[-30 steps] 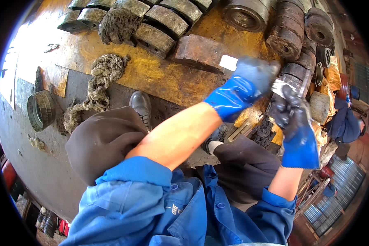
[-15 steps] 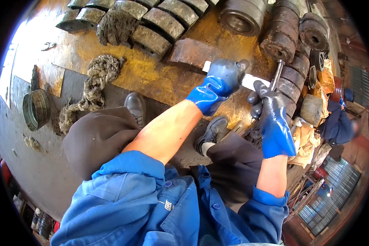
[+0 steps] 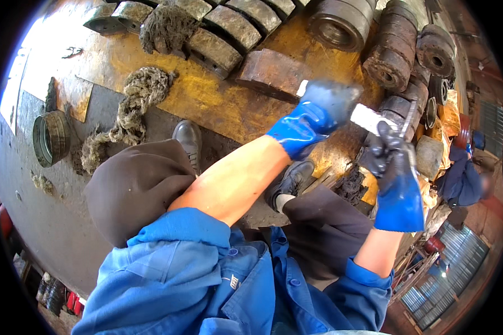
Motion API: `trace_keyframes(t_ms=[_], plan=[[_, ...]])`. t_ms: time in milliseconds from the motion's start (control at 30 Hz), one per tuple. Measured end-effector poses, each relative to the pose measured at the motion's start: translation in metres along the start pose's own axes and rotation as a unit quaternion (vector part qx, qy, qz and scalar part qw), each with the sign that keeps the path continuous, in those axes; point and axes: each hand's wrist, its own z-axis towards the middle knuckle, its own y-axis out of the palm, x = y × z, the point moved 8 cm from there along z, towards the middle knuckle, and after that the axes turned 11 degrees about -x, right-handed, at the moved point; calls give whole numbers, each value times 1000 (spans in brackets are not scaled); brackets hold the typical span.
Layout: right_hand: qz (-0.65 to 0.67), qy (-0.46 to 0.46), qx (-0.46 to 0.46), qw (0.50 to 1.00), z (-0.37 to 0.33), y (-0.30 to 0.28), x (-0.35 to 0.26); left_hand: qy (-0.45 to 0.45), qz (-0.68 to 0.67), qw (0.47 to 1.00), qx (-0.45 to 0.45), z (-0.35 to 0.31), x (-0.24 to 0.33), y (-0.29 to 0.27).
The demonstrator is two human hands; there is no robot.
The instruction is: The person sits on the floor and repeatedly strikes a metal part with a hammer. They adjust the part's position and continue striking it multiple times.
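My left hand (image 3: 331,105), in a blue rubber glove with blackened fingers, is closed around a flat white strip (image 3: 369,118). One end shows beyond the fist on the left; the longer part reaches toward my right hand. My right hand (image 3: 390,167), gloved the same way and somewhat blurred, has its fingers curled at the strip's right end. A slim, shiny metal rod (image 3: 412,118) stands up out of that hand. Whether the right fingers also grip the strip is unclear. Behind my left hand lies a rusty curved metal block (image 3: 274,72).
Rows of curved metal blocks (image 3: 235,25) lie at the back. Stacked rusty cylinders (image 3: 388,58) stand at the right. A heap of grey fibre (image 3: 145,89) and a metal ring (image 3: 51,138) lie at the left. Another person (image 3: 461,176) is at the far right.
Both my hands have shifted right, with the white strip and the metal rod still between them. The right hand has moved lower, and the view has shifted slightly.
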Motion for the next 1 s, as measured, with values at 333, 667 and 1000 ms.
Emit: trace_keyframes(t_ms=[333,667,1000], plan=[[-1,6,37,999,10,33,10,22,-12,999,22,-10,-12,-7],[-13,68,-12,998,41,67,37,-20,41,998,-37,-17,-57,0],[22,16,35,999,24,50,23,-2,-63,993,-99,4,-33,4]])
